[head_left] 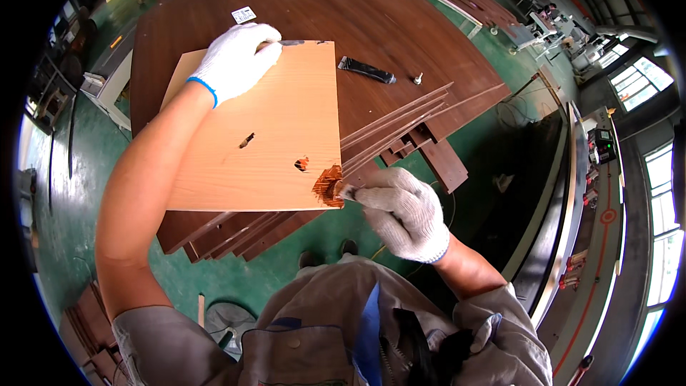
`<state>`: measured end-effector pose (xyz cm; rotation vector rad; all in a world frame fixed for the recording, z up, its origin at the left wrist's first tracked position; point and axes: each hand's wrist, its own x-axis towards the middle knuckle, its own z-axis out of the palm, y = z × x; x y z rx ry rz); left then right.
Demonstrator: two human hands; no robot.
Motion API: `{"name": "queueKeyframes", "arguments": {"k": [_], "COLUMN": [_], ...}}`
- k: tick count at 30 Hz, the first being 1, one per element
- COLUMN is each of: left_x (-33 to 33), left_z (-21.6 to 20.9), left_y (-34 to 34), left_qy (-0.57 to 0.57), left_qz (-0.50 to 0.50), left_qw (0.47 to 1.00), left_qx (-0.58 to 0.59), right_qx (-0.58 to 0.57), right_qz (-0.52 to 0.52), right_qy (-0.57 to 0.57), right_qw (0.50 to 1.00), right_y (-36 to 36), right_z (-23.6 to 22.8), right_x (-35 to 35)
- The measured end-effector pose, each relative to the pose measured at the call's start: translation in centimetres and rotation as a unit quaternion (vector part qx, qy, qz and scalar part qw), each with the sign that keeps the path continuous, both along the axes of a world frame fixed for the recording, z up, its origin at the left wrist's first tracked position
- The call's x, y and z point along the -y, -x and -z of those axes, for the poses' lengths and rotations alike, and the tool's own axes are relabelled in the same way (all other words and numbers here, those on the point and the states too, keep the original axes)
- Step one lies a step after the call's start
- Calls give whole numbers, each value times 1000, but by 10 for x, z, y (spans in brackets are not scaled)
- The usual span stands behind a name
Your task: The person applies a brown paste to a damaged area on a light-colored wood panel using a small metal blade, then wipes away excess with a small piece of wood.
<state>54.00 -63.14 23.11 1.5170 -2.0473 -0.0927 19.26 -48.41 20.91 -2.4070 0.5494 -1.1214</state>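
A light wood-grain board (236, 179) lies on a stack of dark brown panels. My left hand (239, 61), in a white knit glove with a blue cuff, is closed at the board's far edge. My right hand (404, 214), gloved too, pinches a small tool with a greyish tip (348, 191), its kind hidden by the fingers. That tip meets a wet-looking reddish-brown smear (329, 184) at the near right corner. Smaller dark marks (246, 140) and an orange-brown spot (301, 164) show on the board. Beyond its right edge lie a black squeeze tube (366, 70) and a small white cap or nozzle (418, 78).
Dark brown panels (414, 21) spread under and beyond the board, their stacked edges stepping out toward me. A white label (244, 14) lies past my left hand. Green floor (279, 239) surrounds the stack. A long machine (597, 243) runs along the right.
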Motion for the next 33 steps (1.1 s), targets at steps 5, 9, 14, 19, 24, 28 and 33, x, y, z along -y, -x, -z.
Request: {"name": "queueKeyframes", "arguments": {"k": [5, 9, 14, 19, 24, 28, 33], "left_x": [-1, -2, 1, -1, -2, -1, -3], "left_z": [1, 1, 4, 0, -2, 2, -3], "left_y": [-1, -1, -1, 1, 1, -1, 0], "left_qy": [10, 28, 27, -1, -9, 16, -22], "left_qz": [-1, -6, 2, -7, -16, -8, -10], "left_qw": [1000, 1000, 1000, 1000, 1000, 1000, 1000], "left_qx": [5, 10, 0, 1, 8, 4, 0], "right_qx": [-27, -74, -118, -117, -241, -320, -229], "right_qz": [15, 10, 6, 25, 22, 17, 35], "right_qy": [-3, 0, -3, 28, 77, 19, 35], "right_qw": [1000, 997, 993, 992, 967, 947, 972], "right_y": [0, 10, 2, -1, -22, -13, -18], "right_z": [-15, -23, -39, -61, -77, -105, -79], "right_x": [-2, 8, 3, 13, 11, 18, 21]}}
